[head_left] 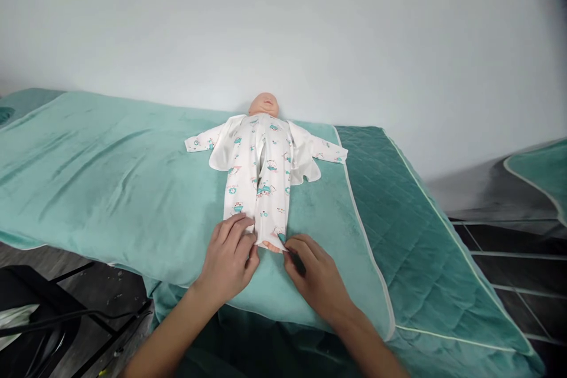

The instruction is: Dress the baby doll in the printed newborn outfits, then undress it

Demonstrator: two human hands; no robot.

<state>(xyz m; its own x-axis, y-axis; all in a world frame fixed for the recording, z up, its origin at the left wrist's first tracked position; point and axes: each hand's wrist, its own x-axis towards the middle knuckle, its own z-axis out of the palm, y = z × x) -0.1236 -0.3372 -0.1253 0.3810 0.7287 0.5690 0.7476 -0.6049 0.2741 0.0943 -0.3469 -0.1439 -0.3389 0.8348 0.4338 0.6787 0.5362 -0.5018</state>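
A baby doll (264,104) lies on its back with its head toward the wall. It wears white printed baby clothes, with both sleeves (330,151) spread sideways and the trouser legs (271,201) pointing toward me. My left hand (230,257) is closed at the left edge of the right-side trouser cuff, its fingers also covering the end of the other leg. Opposite it, my right hand (316,274) pinches the right edge of that cuff (280,244). The doll's toes (271,246) peek out between my hands. The other foot is hidden.
A light green blanket (133,189) lies under the doll, over a darker quilted cover (425,248) on the bed. A white wall (354,41) rises behind. A black chair-like object (39,313) stands at lower left, and another green-covered edge (543,174) shows at right.
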